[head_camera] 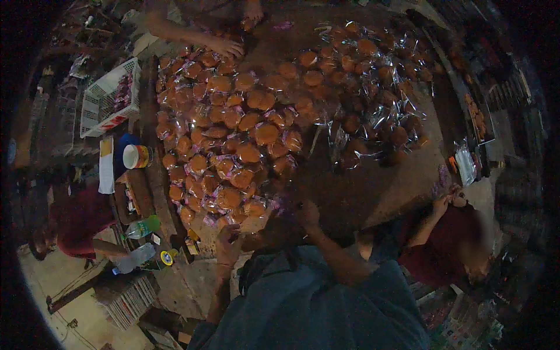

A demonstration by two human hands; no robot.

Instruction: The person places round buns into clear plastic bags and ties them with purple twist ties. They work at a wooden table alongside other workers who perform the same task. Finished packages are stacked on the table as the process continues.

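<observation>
A large heap of round orange-brown pieces (227, 199), likely baked goods, covers the left part of the table (350, 192). Most are in clear wrap with pinkish twisted ends. My left hand (228, 243) is at the near table edge, just below the heap, fingers curled; the dimness hides whether anything is in it. To its right, my right hand (309, 214) reaches over the near edge beside a blurred purplish wrapper (285, 205). Whether the fingers grip that wrapper is unclear. Farther right lies a looser spread of pieces under shiny clear film (389, 105).
Across the table another person's hand (225, 46) rests at the heap. A person in dark red (446, 245) sits at right. Along the left stand a white plastic basket (109, 98), a cup (131, 156), a green-tinted bottle (143, 227) and a clear bottle (135, 258).
</observation>
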